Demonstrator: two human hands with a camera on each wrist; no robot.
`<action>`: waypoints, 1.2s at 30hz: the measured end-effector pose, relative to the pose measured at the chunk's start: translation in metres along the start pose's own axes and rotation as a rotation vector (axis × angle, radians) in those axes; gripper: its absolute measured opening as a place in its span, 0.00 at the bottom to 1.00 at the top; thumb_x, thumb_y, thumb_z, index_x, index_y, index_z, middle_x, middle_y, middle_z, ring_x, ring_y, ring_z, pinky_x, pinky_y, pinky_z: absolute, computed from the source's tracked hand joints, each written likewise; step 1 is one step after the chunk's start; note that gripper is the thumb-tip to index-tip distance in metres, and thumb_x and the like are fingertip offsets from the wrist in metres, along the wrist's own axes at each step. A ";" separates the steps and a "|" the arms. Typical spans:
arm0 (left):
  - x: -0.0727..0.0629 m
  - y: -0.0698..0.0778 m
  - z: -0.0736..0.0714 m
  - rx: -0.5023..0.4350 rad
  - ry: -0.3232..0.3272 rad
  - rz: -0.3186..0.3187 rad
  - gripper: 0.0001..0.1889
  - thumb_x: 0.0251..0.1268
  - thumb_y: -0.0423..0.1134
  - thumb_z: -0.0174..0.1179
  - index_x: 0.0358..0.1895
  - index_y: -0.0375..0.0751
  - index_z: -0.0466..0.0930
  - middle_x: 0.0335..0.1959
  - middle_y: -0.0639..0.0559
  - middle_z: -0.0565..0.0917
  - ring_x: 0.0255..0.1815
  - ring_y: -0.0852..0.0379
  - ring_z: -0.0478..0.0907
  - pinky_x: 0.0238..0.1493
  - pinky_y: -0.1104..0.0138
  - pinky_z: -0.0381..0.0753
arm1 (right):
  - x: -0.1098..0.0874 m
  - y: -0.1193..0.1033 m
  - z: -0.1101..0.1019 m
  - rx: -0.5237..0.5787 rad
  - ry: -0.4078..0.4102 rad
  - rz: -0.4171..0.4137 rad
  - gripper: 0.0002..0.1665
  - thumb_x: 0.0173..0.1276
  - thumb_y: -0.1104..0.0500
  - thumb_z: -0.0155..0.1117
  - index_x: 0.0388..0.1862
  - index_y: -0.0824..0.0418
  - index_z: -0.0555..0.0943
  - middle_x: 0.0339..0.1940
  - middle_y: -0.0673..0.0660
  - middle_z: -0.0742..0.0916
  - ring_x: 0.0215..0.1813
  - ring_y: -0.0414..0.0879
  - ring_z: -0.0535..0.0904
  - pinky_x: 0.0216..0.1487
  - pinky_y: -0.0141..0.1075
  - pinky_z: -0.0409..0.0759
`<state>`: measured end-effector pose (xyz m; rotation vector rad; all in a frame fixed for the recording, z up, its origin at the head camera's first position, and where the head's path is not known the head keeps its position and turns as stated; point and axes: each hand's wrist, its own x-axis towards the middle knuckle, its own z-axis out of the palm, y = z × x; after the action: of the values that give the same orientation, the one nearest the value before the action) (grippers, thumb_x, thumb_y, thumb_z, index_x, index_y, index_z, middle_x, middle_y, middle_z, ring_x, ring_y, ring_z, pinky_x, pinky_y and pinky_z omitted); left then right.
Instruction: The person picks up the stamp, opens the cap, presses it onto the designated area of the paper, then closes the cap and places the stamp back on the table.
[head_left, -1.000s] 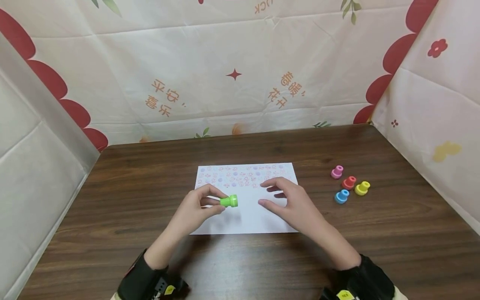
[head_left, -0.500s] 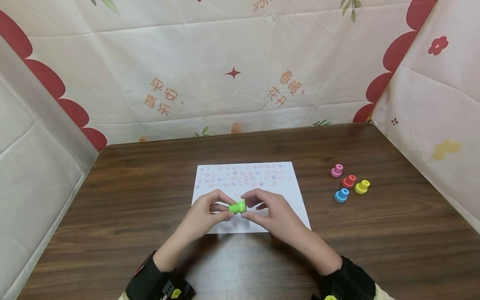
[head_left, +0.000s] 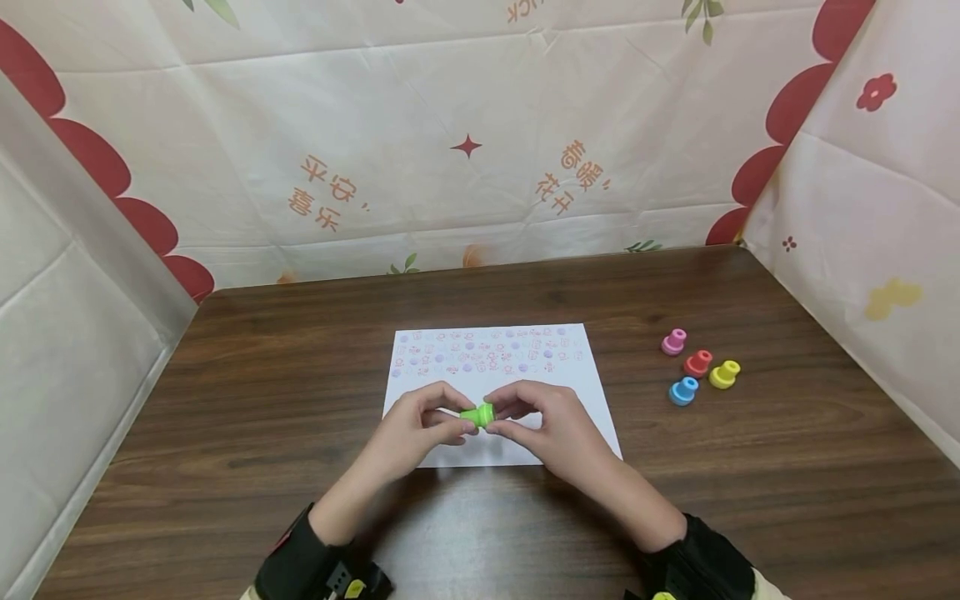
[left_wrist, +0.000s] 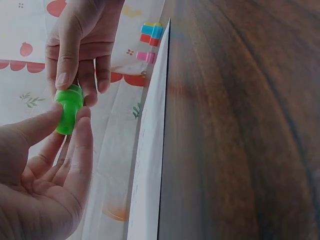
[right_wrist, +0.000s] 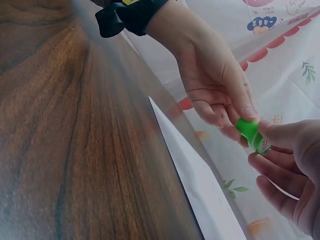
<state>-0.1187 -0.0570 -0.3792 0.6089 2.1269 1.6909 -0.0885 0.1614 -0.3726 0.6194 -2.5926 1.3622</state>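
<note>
Above the white sheet of paper (head_left: pixel 491 450), both hands meet at a small green stamp (head_left: pixel 482 415). The left hand (head_left: pixel 410 429) pinches its narrow handle between thumb and fingers. At the wide end, the right hand (head_left: pixel 561 427) pinches the stamp with thumb and fingertips. In the left wrist view the stamp (left_wrist: pixel 69 111) is raised off the paper. Its round face, with a faint printed pattern, shows partly between the right fingers in the right wrist view. Rows of small red and purple stamp prints (head_left: pixel 487 350) fill the upper part of the sheet.
Right of the paper stand a pink stamp (head_left: pixel 673 342), a red stamp (head_left: pixel 697 364), a yellow stamp (head_left: pixel 724 375) and a blue stamp (head_left: pixel 683 392) on the brown wooden table (head_left: pixel 300 358). Patterned white cloth (head_left: pixel 420 100) encloses the back and sides.
The left hand has moved right with the green stamp. The right hand has come left and down, its fingers closing onto the stamp's wide end.
</note>
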 end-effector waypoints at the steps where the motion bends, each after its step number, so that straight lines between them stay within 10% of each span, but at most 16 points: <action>1: 0.000 0.000 0.000 0.002 0.009 -0.007 0.10 0.68 0.31 0.62 0.48 0.30 0.79 0.48 0.35 0.85 0.46 0.38 0.87 0.43 0.67 0.87 | 0.000 0.000 -0.001 -0.008 0.012 0.000 0.14 0.59 0.58 0.76 0.45 0.54 0.86 0.39 0.46 0.91 0.40 0.35 0.87 0.45 0.36 0.86; 18: -0.001 0.005 -0.025 0.008 0.119 -0.002 0.12 0.64 0.30 0.64 0.50 0.34 0.79 0.50 0.40 0.82 0.44 0.50 0.86 0.45 0.68 0.82 | -0.012 0.018 -0.052 -0.162 0.138 0.095 0.18 0.57 0.62 0.77 0.47 0.56 0.86 0.36 0.48 0.91 0.37 0.35 0.86 0.43 0.29 0.85; 36: 0.088 0.034 0.031 0.425 0.107 0.162 0.10 0.63 0.36 0.68 0.48 0.44 0.83 0.48 0.53 0.87 0.46 0.55 0.85 0.49 0.67 0.83 | -0.031 0.038 -0.080 -0.174 0.254 0.105 0.15 0.58 0.65 0.76 0.45 0.61 0.86 0.34 0.54 0.90 0.34 0.28 0.81 0.39 0.19 0.80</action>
<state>-0.1724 0.0224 -0.3538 0.8438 2.6027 1.3754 -0.0808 0.2548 -0.3648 0.2677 -2.5287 1.1410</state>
